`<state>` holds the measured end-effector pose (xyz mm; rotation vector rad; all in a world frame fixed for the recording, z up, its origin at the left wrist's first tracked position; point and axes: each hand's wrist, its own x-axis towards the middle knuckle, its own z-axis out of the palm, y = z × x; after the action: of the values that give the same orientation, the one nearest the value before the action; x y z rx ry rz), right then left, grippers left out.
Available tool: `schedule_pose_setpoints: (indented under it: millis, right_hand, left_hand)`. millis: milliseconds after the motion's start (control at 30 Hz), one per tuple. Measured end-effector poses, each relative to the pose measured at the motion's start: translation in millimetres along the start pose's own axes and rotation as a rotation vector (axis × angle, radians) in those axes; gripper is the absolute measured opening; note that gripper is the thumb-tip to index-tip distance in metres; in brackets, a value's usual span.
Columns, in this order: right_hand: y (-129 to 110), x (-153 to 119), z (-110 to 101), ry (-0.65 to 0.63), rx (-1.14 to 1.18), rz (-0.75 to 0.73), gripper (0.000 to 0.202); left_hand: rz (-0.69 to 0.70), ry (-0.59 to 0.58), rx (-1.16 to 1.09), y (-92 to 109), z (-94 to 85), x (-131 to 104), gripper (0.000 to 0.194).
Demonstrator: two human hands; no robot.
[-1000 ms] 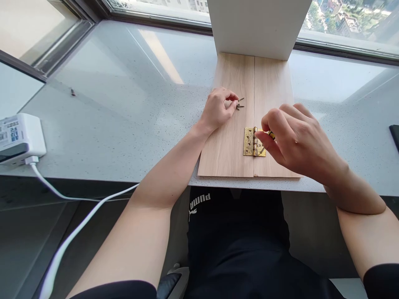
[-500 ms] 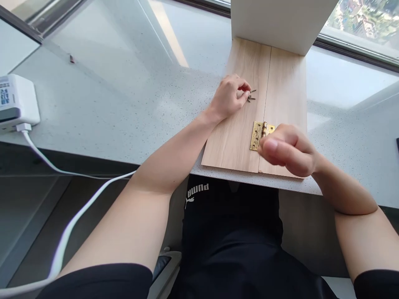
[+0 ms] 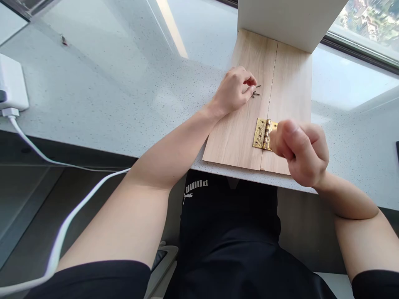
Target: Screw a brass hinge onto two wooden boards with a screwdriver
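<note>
Two wooden boards (image 3: 237, 141) lie side by side, with a thin seam between them. A brass hinge (image 3: 259, 133) rests across the seam near the front edge, its right leaf partly hidden by my right hand (image 3: 301, 149). That hand is closed above the hinge, thumb up against the curled fingers; anything inside it is hidden. On the left board is a small pile of dark screws (image 3: 256, 93). My left hand (image 3: 237, 89) is at this pile, thumb and forefinger pinched together, and what lies between the tips is too small to make out.
A white box-like object (image 3: 280, 20) stands at the boards' far end. A white power adapter (image 3: 12, 83) with a white cable (image 3: 67, 220) is at the left. A small dark piece (image 3: 64, 40) lies on the speckled counter (image 3: 124, 83). A window is at the upper right.
My right hand has turned, bringing the thumb upward, and shifted slightly right, uncovering more of the hinge. My left hand stays at the screws. The whole view has shifted slightly.
</note>
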<state>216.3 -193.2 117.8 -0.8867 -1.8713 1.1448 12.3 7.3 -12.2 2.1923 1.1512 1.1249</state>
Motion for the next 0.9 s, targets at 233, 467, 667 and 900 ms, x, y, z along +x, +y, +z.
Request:
schedule_pose_setpoints:
  millis: [233, 467, 667, 900]
  right_hand:
    - [6.8, 25.4, -40.7, -0.573, 0.244, -0.022, 0.064]
    - [-8.8, 7.9, -25.0, -0.039, -0.304, 0.020, 0.042]
    - [-3.0, 3.5, -4.6, -0.001, -0.037, 0.041, 0.062]
    - [4.7, 27.0, -39.9, -0.580, 0.166, -0.014, 0.062]
  left_hand:
    - [-0.022, -0.007, -0.025, -2.0, 1.6, -0.4, 0.013]
    - [-0.033, -0.033, 0.054, -0.8, 0.9, 0.7, 0.009]
    - [-0.024, -0.018, 0.045, -0.6, 0.3, 0.2, 0.006]
    - [-0.012, -0.004, 0.024, 1.0, -0.6, -1.1, 0.007]
